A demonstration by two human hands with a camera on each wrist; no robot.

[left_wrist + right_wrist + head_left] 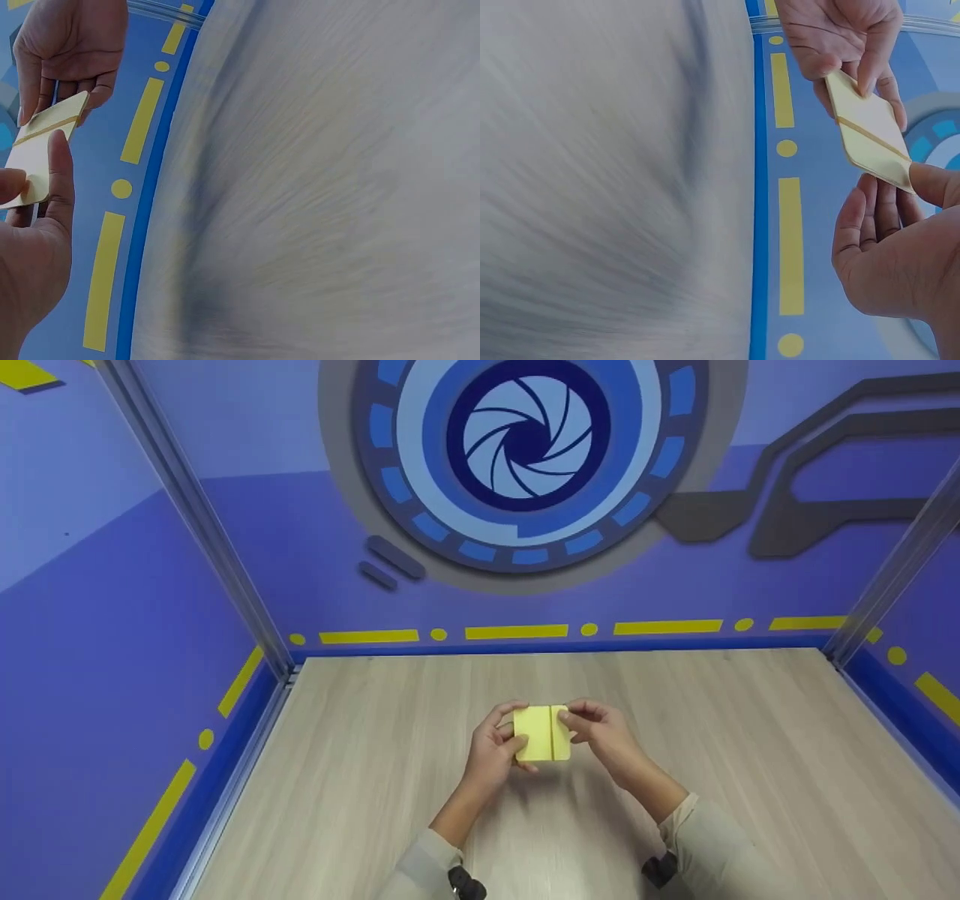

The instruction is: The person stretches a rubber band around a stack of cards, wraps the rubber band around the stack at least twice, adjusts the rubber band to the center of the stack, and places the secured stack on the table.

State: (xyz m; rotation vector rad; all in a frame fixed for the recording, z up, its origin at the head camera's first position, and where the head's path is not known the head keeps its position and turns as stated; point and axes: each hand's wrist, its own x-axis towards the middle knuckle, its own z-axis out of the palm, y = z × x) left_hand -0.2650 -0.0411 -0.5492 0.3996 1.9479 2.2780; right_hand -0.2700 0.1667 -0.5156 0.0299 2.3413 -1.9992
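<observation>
Head: yellow square [535,727] held between left grip [492,748], right grip [606,732].

Pale beige worktop [360,780] with a streaky wood grain running front to back; soft grey shadows [600,817] fall across its near middle

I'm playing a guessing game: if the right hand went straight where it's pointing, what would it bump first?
The yellow square the right hand has in its grip. Past that, probably the left hand, though depth is hard to judge.
</observation>
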